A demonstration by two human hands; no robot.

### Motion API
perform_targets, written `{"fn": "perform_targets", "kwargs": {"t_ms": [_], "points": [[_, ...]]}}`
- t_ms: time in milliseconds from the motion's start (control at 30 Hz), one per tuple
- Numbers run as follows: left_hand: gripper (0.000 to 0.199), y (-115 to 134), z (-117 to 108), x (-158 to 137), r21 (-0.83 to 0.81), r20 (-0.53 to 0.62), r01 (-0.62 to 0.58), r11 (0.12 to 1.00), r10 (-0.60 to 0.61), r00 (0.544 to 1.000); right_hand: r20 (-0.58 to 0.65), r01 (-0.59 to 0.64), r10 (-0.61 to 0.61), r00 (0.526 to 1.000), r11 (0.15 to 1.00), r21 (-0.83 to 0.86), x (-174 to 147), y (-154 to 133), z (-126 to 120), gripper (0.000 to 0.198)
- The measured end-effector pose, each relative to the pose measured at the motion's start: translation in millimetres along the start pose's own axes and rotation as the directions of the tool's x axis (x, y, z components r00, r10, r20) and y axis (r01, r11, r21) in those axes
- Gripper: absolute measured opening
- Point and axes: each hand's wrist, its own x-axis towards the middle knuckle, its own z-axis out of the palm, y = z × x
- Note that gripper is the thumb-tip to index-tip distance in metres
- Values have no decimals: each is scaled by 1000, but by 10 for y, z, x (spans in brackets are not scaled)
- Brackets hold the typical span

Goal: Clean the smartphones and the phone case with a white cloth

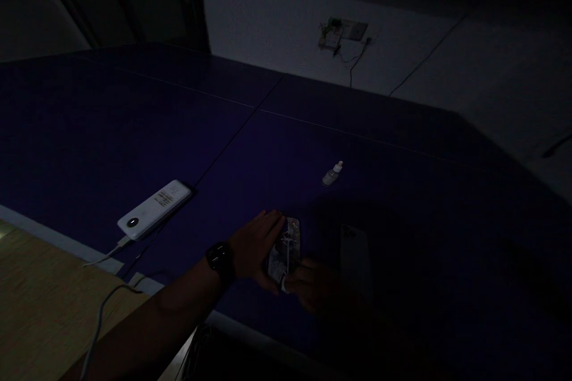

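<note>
A phone-sized flat object (292,231) with a dark, patterned face and pale streaks lies on the dark blue table. My left hand (254,247), a black watch on its wrist, holds the object along its left edge, fingers at the far end and thumb at the near end. At the lower right, my right hand (308,283) has its fingers closed around a small white piece (283,284) over the object's near end. Dim light hides what that piece is. A small dropper bottle (331,175) with a white top lies beyond my hands.
Right of my hands lies a pale phone (355,253) in shadow. A white power bank (154,209) with a cable (117,246) plugged in rests at the left. Wall sockets (355,30) and hanging cords are at the back. A seam crosses the blue tabletop (277,155).
</note>
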Motion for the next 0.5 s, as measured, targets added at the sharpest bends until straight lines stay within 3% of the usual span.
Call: {"fn": "perform_targets", "kwargs": {"t_ms": [100, 200, 367, 500], "points": [[140, -2, -5, -1, -11, 3, -2, 1000, 2, 1000, -103, -79, 79, 991, 997, 11, 37, 20, 72, 23], [139, -7, -16, -4, -14, -3, -5, 1000, 5, 1000, -110, -169, 168, 980, 986, -5, -46, 89, 102, 28], [144, -12, -8, 6, -21, 6, 5, 1000, -5, 1000, -50, 1, 0, 999, 1000, 23, -123, 51, 181, 27], [145, -21, -4, -3, -20, 8, 6, 1000, -6, 1000, -144, -71, 73, 987, 997, 19, 13, 54, 95, 27]]}}
